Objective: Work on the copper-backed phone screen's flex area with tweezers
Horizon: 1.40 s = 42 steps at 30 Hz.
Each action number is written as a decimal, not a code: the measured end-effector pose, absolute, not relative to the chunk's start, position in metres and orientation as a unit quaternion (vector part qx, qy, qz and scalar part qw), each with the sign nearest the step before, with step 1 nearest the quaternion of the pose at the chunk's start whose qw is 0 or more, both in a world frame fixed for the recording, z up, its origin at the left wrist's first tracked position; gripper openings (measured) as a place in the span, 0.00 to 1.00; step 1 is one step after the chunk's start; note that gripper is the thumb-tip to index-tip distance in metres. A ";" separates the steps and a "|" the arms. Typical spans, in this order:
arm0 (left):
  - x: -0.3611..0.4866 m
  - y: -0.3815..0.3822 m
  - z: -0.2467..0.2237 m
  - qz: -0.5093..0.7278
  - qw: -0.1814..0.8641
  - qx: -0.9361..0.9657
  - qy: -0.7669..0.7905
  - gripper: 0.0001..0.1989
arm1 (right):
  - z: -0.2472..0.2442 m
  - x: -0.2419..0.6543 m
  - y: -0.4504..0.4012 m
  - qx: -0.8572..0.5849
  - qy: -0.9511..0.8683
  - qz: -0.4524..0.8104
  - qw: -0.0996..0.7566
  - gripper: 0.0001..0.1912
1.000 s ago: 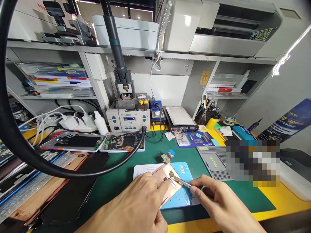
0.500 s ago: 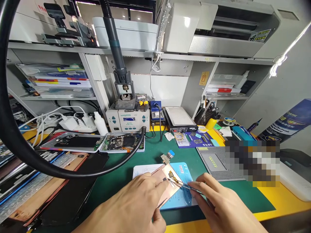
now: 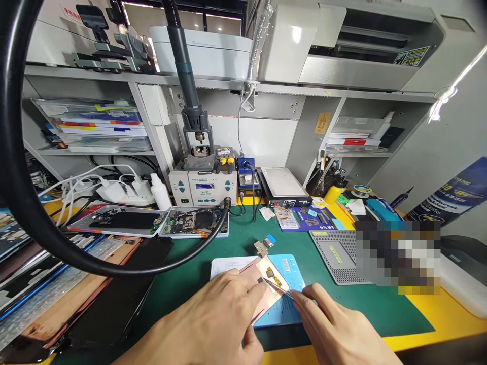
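A copper-coloured panel (image 3: 269, 300) lies tilted over a blue and white card (image 3: 293, 276) on the green mat. My left hand (image 3: 216, 317) grips the panel's left side, its index fingertip on the surface near a small black piece (image 3: 261, 280). My right hand (image 3: 335, 317) is closed on metal tweezers (image 3: 280, 289), whose tips reach the panel just right of that black piece. A small gold and dark flex part (image 3: 271, 273) lies near the panel's upper end. Beyond that end, a flex connector with a blue tab (image 3: 271, 239) sticks out.
Opened device boards (image 3: 198, 220) lie at the back left, beside a rework station (image 3: 203, 187). Its black hose (image 3: 182, 261) arches over the left side. A perforated grey mat (image 3: 335, 253) lies right; flat panels (image 3: 110, 299) are stacked left.
The tweezers' tips have moved left and away from the gold flex part, towards the small black piece. My left hand still holds the panel. The whole view has shifted slightly.
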State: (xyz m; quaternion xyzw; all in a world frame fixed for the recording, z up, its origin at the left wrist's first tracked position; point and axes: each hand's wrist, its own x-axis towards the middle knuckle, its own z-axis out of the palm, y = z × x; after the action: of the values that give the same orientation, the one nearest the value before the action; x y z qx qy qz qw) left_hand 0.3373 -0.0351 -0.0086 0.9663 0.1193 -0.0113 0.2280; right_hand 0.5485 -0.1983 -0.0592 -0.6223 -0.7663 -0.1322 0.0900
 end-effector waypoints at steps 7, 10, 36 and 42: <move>0.335 -0.036 -0.010 -0.016 0.236 0.964 0.124 0.30 | -0.053 0.553 -0.195 -0.623 -0.767 -0.132 0.083 0.28; 0.336 -0.036 -0.008 -0.010 0.240 0.963 0.123 0.29 | -0.053 0.552 -0.193 -0.616 -0.771 -0.128 0.106 0.22; 0.337 -0.037 -0.019 -0.007 0.237 0.961 0.139 0.29 | -0.055 0.544 -0.188 -0.740 -0.599 0.125 0.280 0.18; 0.337 -0.038 -0.021 0.007 0.226 0.964 0.140 0.28 | -0.042 0.544 -0.182 -0.767 -0.533 0.210 0.287 0.22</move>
State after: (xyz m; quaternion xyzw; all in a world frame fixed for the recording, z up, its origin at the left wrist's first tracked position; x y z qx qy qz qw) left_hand 0.3368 -0.0380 -0.0208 0.9641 0.1400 0.0073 0.2256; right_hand 0.5437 -0.1818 -0.0423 -0.7674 -0.5332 0.2101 0.2873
